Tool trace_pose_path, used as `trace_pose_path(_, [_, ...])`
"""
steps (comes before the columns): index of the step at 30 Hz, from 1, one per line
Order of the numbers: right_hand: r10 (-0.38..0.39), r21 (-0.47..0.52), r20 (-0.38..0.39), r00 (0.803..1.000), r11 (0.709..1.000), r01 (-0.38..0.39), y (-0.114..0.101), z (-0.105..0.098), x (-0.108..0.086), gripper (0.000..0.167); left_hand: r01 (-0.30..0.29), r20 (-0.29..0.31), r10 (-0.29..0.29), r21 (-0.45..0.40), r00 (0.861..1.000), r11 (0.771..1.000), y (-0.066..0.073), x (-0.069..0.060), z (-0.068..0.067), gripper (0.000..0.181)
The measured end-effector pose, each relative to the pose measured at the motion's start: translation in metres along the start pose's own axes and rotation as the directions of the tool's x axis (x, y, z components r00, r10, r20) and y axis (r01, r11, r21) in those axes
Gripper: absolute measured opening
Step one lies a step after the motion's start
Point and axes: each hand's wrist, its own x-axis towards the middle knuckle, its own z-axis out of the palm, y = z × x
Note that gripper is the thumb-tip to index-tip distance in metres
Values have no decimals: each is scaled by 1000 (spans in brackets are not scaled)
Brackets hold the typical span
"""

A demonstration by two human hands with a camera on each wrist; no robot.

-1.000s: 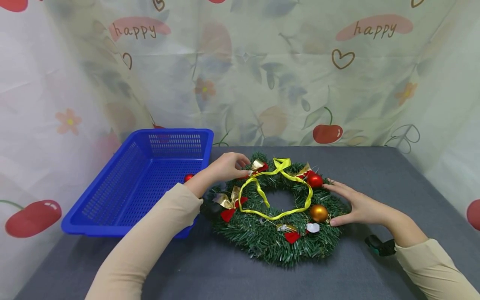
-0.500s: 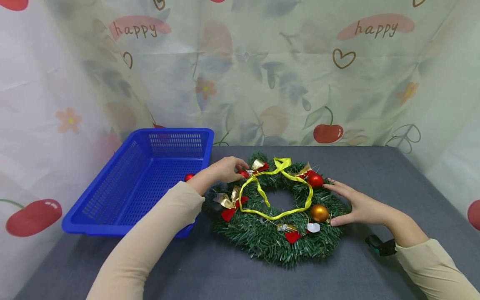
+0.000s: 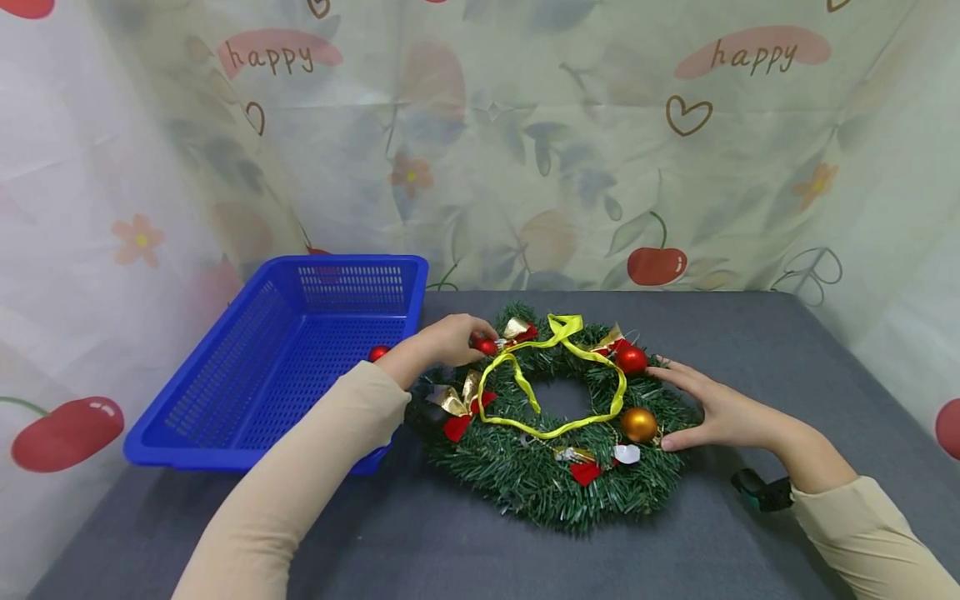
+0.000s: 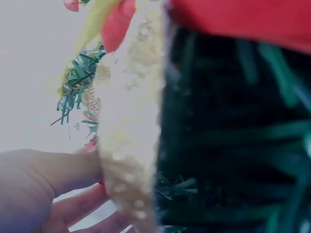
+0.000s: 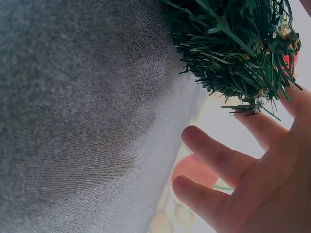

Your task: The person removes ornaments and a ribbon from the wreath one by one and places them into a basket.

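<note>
Lying flat on the gray table (image 3: pixel 757 350), the green wreath (image 3: pixel 555 500) has its hole facing up. It looks light and springy, so I guess it bends a little if squeezed. Its thick outer sides seem best to hold. The yellow ribbon (image 3: pixel 546 435) makes a loose loop on top and could slip, and the gold and red bow (image 3: pixel 452 404) could squash. On the right side, the gold ball (image 3: pixel 638 425) and the shiny red ball (image 3: pixel 631 360) look smooth and maybe easy to crack.

At the far left part, the left hand (image 3: pixel 452 340) pinches a small red ball (image 3: pixel 486 346). The right hand (image 3: pixel 723 410) is spread wide, and its thumb and fingers touch the wreath's right edge.

The blue basket (image 3: pixel 352 262) is just left of the wreath, with one other red ball (image 3: pixel 378 353) inside by its wall. I cannot tell if basket and wreath touch, so moving that way looks tight. Gray table shows in front and to the right, so more room seems to be there. Behind, the table ends at the curtain (image 3: pixel 487 208).
</note>
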Motion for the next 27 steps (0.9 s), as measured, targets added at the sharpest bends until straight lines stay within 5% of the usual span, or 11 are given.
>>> trace_pose_path(27, [-4,8,2,1000,1000,4,-2,-1,-2,91,-40,-98,43,34,994,999,14,-23,-11,40])
